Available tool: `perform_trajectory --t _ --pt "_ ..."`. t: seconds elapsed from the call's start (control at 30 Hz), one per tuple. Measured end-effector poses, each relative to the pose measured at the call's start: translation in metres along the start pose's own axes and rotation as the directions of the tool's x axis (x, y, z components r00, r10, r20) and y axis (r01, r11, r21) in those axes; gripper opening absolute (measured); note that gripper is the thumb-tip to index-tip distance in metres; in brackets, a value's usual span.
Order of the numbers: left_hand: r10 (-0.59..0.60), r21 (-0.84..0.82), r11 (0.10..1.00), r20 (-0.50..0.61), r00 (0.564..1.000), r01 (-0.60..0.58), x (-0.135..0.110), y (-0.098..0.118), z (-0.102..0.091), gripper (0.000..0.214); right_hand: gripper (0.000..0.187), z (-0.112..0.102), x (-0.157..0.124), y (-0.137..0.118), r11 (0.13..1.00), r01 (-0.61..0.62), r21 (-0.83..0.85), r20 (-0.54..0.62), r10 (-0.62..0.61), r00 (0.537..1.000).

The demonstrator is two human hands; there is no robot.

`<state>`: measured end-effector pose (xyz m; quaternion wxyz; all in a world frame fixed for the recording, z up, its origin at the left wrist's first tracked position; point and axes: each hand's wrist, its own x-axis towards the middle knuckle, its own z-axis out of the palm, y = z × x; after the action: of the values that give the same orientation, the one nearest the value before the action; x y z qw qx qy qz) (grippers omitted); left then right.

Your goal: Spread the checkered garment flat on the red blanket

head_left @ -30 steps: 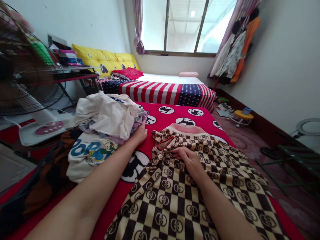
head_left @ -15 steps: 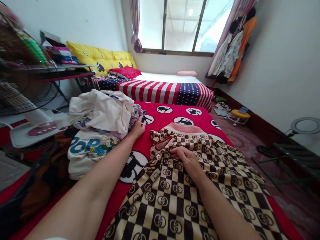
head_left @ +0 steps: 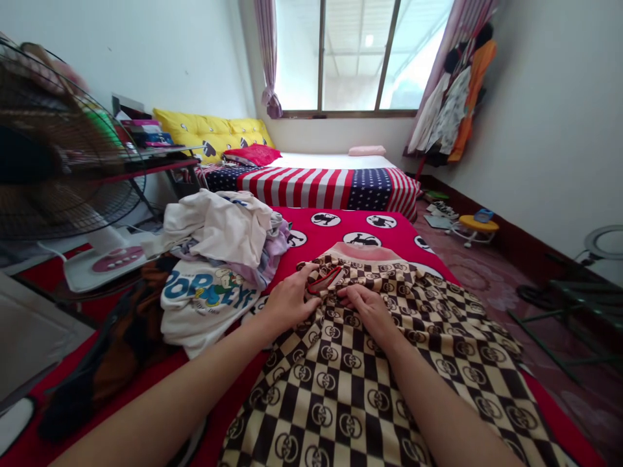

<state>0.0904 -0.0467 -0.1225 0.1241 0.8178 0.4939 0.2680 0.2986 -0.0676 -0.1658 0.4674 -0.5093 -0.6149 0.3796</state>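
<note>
A brown and cream checkered garment [head_left: 389, 376] lies spread on a red mattress [head_left: 389, 228] in front of me. My left hand [head_left: 291, 302] rests on its upper left edge, fingers close to the red-trimmed neck opening [head_left: 325, 283]. My right hand [head_left: 366, 307] presses on the cloth just right of that opening, fingers curled into the fabric. Both hands sit side by side at the collar. Whether either hand pinches the cloth or only lies on it is unclear.
A heap of crumpled clothes [head_left: 221, 227] with a white cartoon-print shirt [head_left: 204, 295] lies at the left. A standing fan [head_left: 63, 175] is further left. A flag-striped bed [head_left: 321, 185] stands behind. Hanging clothes [head_left: 452, 97], a yellow stool [head_left: 477, 226] and a ring light [head_left: 603, 243] are at the right.
My left hand has left the clothes heap and come right onto the checkered garment's collar. My right hand stayed at the collar. The view shifted slightly.
</note>
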Motion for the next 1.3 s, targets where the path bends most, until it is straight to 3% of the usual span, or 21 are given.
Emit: perform_trajectory --t 0.1,0.17,0.3,0.4,0.5,0.57,0.63,0.7,0.77,0.87,0.97,1.03,1.13,1.2,1.3 --pt "0.012 0.049 0.999 -0.085 0.996 -0.008 -0.001 -0.02 -0.009 0.048 0.047 -0.001 0.001 -0.002 1.0 -0.008 0.017 -0.003 0.008 1.0" --pt "-0.032 0.152 0.987 -0.121 0.992 0.051 -0.002 -0.039 -0.022 0.039 0.047 0.0 0.002 -0.002 0.999 -0.017 0.037 -0.005 0.018 1.0" --pt "-0.163 0.386 0.905 -0.076 0.984 0.18 -0.011 -0.058 -0.051 0.034 0.045 0.002 0.003 0.0 0.999 -0.022 0.041 -0.012 0.022 1.0" --pt "-0.263 0.548 0.8 -0.049 0.964 0.246 -0.016 -0.046 -0.063 0.031 0.043 0.002 0.002 0.0 1.0 -0.008 0.018 -0.013 0.009 1.0" --pt "-0.31 0.65 0.707 -0.071 0.948 0.279 -0.015 -0.017 -0.067 0.029 0.041 0.002 0.002 0.0 1.0 0.02 -0.015 0.002 -0.02 1.0" --pt "-0.25 0.641 0.727 -0.084 0.965 0.244 -0.012 0.002 -0.063 0.03 0.04 0.002 0.002 0.0 0.998 0.045 -0.053 0.012 -0.045 0.999" --pt "-0.14 0.569 0.809 -0.055 0.989 0.146 -0.006 0.016 -0.053 0.029 0.04 0.002 0.002 -0.001 0.994 0.064 -0.088 0.015 -0.063 0.998" --pt "-0.049 0.473 0.879 -0.025 0.998 0.055 0.004 0.02 -0.038 0.027 0.039 0.002 0.003 -0.001 0.991 0.075 -0.108 0.017 -0.073 0.997" --pt "-0.022 0.413 0.91 -0.038 0.999 0.036 0.02 0.014 -0.023 0.031 0.039 0.003 0.003 -0.002 0.989 0.084 -0.118 0.015 -0.083 0.996" --pt "-0.08 0.372 0.923 -0.078 0.994 0.103 0.053 -0.002 -0.007 0.043 0.039 0.003 0.003 -0.001 0.988 0.094 -0.126 0.003 -0.094 0.996" --pt "-0.209 0.317 0.926 -0.021 0.978 0.204 0.085 -0.016 0.003 0.045 0.039 0.004 0.003 0.0 0.988 0.095 -0.126 -0.001 -0.095 0.995" --pt "-0.253 0.294 0.928 0.044 0.967 0.229 0.1 -0.021 0.009 0.04 0.039 0.004 0.003 0.002 0.988 0.092 -0.124 0.004 -0.093 0.996" --pt "-0.202 0.242 0.954 0.081 0.976 0.177 0.113 -0.025 0.017 0.02 0.038 0.003 0.003 0.004 0.989 0.095 -0.117 0.01 -0.094 0.996" --pt "-0.134 0.196 0.973 0.028 0.991 0.126 0.116 -0.024 0.019 0.016 0.033 0.003 0.003 0.004 0.99 0.112 -0.082 -0.019 -0.114 0.993" --pt "-0.013 0.12 0.992 -0.227 0.974 0.041 0.112 -0.019 0.014 0.033 0.044 0.004 0.003 0.006 0.993 0.114 0.019 -0.081 -0.113 0.99"
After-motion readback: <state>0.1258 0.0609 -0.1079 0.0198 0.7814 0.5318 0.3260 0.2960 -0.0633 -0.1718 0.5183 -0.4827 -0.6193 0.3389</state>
